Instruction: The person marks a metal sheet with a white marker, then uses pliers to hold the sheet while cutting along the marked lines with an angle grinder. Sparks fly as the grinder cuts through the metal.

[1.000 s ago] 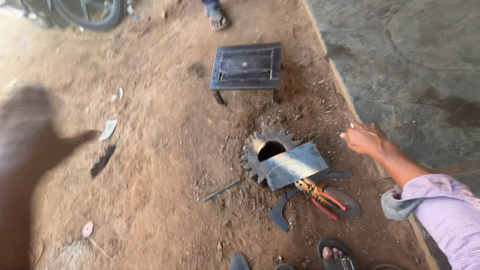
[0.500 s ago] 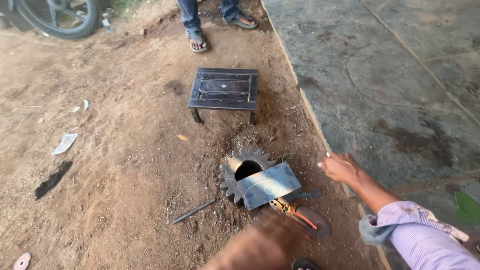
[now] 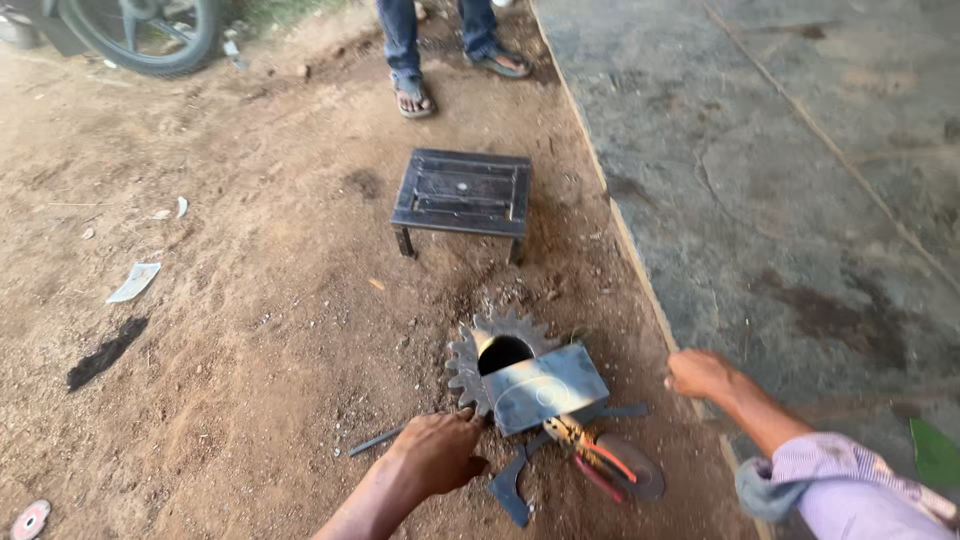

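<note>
Toothed gear (image 3: pixel 480 350) lay flat on the dirt w/ a shiny metal plate (image 3: pixel 548 385) on top, pliers (image 3: pixel 590 460) just below. Left hand (image 3: pixel 435 452) was curled loosely, fingertips at the gear's lower edge, holding nothing afaict. Right hand (image 3: pixel 700 372) loosely closed near the concrete edge (image 3: pixel 640 290), empty. Vs 0.5 s ago, left hand was lower in frame & blurred; now it'd reached the gear

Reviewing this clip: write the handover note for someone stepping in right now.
Left hand: empty, fingertips on the dirt at the toothed wheel, beside the metal plate lying on it.
Right hand: loosely closed, resting at the concrete edge, holding nothing visible.
Pliers with red handles lie below the plate; a thin rod lies left of the hand. Small metal stool stands further up.
Nothing lifted yet; everything is still on the ground.
</note>
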A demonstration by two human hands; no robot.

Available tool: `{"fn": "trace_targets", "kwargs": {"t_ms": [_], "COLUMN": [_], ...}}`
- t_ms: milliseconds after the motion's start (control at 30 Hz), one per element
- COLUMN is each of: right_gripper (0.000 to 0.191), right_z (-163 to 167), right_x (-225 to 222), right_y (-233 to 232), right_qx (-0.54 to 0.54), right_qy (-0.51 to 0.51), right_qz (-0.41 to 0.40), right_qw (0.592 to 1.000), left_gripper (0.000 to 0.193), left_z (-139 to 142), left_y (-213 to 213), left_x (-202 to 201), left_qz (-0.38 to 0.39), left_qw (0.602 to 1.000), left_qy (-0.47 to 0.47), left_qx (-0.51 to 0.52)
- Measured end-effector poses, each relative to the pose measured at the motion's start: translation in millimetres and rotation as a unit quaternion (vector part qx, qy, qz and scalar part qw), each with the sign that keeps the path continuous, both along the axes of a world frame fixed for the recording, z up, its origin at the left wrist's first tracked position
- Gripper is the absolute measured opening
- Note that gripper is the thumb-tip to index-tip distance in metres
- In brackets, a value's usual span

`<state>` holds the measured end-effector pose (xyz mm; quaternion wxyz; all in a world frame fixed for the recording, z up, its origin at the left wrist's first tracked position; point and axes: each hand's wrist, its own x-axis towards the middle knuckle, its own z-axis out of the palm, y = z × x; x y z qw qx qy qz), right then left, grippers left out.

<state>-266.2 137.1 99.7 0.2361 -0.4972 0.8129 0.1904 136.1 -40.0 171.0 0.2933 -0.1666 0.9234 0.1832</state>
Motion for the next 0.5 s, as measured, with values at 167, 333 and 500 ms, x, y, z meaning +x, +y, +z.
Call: {"fn": "trace_targets", "kwargs": {"t_ms": [167,333,500], "right_gripper": [0.035,0.033,0.054], "right_z": [-3.2,-10.5,-1.3], "right_x": [1.3,-4.2,9.7], "right_y": [-5.1,-5.6,-22.8], "right_qx": [-0.023,-0.051,-0.132], "right_qy": [0.004,-0.016,-0.069], "right_qz": [0.027,0.03,-0.035], "right_qw": [0.999,0.998,0.988], "left_gripper": [0.051,0.05,0.056], "left_z": [1.9,3.8,10.3], "left_y": [-2.9,-4.5,-1.1], "left_x": [-11.9,-15.3,-10.8], "left_qz": [-0.007,-0.012,-0.018], "left_qw": [0.999,0.999,0.998], "left_qy": [0.047,0.036,0.068], "left_qx": [-0.011,0.009,-0.006]}}
